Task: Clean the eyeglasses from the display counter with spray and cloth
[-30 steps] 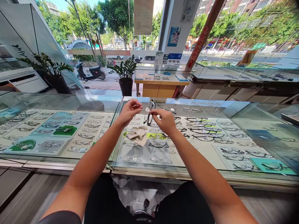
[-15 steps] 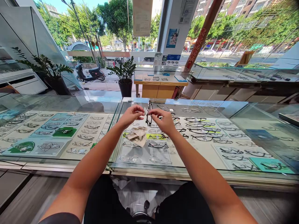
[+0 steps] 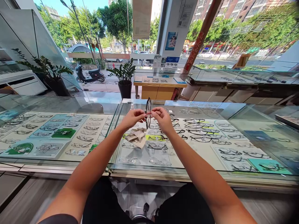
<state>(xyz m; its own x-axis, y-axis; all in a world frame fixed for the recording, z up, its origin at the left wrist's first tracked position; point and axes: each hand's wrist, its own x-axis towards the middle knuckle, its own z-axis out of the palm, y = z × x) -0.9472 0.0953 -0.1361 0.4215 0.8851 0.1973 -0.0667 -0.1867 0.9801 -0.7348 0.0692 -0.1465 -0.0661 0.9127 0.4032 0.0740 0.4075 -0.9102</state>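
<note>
Dark-rimmed eyeglasses [image 3: 148,122] are held up on edge above the glass counter, one end pointing up. My left hand [image 3: 133,119] pinches them near the middle from the left. From the right, my right hand [image 3: 163,119] grips the same glasses, thumb and fingertips together at about the same height. The fingertips of both hands nearly meet there, so that part of the frame is covered. Below my left hand, a crumpled beige cloth [image 3: 136,137] lies on the counter top. Behind that hand the top of a small clear bottle [image 3: 132,106] shows.
The glass display counter [image 3: 182,170] runs across in front of me, with rows of eyeglasses [image 3: 201,130] under its top. A potted plant [image 3: 125,88] and a small wooden display table [image 3: 161,91] stand beyond it, before the window. My knees are close to the counter's front edge.
The glasses have turned so their rims stand more upright and edge-on. My left hand, its fingers looser before, has moved right and now pinches the frame. The pale tag near it no longer shows.
</note>
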